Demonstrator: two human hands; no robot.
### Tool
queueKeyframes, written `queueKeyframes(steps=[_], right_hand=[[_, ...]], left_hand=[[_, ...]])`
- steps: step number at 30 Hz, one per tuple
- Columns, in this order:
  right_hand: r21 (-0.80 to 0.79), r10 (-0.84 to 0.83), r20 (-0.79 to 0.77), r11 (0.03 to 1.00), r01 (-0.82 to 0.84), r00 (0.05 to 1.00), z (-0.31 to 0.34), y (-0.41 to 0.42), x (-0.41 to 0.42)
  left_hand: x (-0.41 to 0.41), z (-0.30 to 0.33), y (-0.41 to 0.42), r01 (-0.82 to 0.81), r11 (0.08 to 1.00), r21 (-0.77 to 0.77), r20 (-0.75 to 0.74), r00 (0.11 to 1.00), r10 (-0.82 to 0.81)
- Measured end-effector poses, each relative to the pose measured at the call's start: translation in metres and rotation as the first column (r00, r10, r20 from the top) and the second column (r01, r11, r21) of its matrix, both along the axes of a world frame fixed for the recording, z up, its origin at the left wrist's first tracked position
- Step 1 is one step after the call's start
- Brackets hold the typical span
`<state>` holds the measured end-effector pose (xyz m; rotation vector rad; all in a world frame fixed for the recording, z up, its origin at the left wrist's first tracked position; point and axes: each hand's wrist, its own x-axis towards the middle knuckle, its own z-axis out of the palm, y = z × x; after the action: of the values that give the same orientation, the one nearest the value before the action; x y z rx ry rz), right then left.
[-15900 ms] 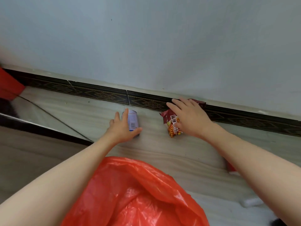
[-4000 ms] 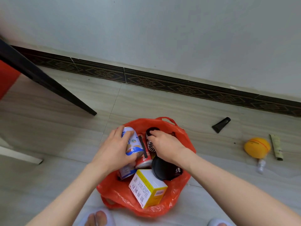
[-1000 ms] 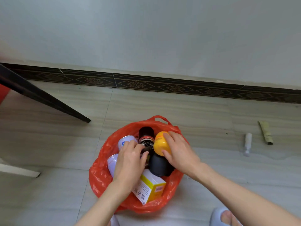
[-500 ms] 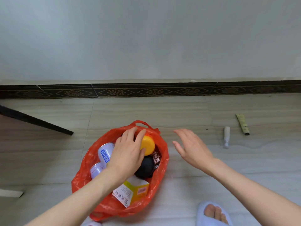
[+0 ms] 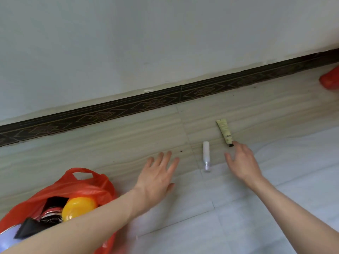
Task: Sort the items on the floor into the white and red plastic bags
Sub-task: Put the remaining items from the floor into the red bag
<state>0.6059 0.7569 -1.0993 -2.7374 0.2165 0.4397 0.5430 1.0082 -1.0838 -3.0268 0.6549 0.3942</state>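
Observation:
A small white bottle (image 5: pixel 206 155) lies on the floor tiles, with a pale green tube (image 5: pixel 224 131) just beyond it to the right. My right hand (image 5: pixel 242 162) is spread over the floor to the right of the bottle, its forefinger tip at the tube's black cap. My left hand (image 5: pixel 157 178) hovers with straight fingers to the left of the bottle, holding nothing. At the lower left stands the red plastic bag (image 5: pixel 80 186), with a yellow round container (image 5: pixel 78 208) and dark items inside it. My left forearm crosses in front of the bag.
A dark patterned skirting (image 5: pixel 128 105) runs along the foot of the white wall. Something red (image 5: pixel 330 79) sits at the far right edge by the wall. No white bag is in view.
My left hand has left the yellow container in the red bag and swung right. Both hands have reached toward the white bottle and the green tube. The view has shifted right.

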Motion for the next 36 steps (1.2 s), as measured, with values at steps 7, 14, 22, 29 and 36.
queueKeyframes(steps=[7,14,22,29,36], right_hand=[[-0.013,0.000,0.056,1.000,0.000,0.998,-0.034,-0.012,0.057],[-0.042,-0.034,0.034,0.998,0.036,0.999,-0.058,-0.017,0.070],[0.173,-0.044,0.031,0.984,0.038,0.999,-0.050,0.013,0.029],[0.375,0.104,0.043,0.920,-0.112,0.994,0.003,0.092,-0.038],[0.425,0.478,0.082,0.777,-0.464,0.875,0.065,0.193,-0.166]], left_hand=[[0.070,-0.049,-0.079,-0.057,0.975,-0.213,-0.213,0.977,0.011],[0.090,-0.079,-0.109,0.047,0.957,-0.286,-0.166,0.981,-0.098],[0.062,-0.041,-0.051,-0.043,0.954,-0.297,-0.211,0.977,-0.021],[-0.010,0.022,0.061,-0.096,0.977,-0.191,-0.064,0.994,0.085],[-0.143,0.068,0.168,-0.287,0.919,-0.270,0.080,0.944,0.319]])
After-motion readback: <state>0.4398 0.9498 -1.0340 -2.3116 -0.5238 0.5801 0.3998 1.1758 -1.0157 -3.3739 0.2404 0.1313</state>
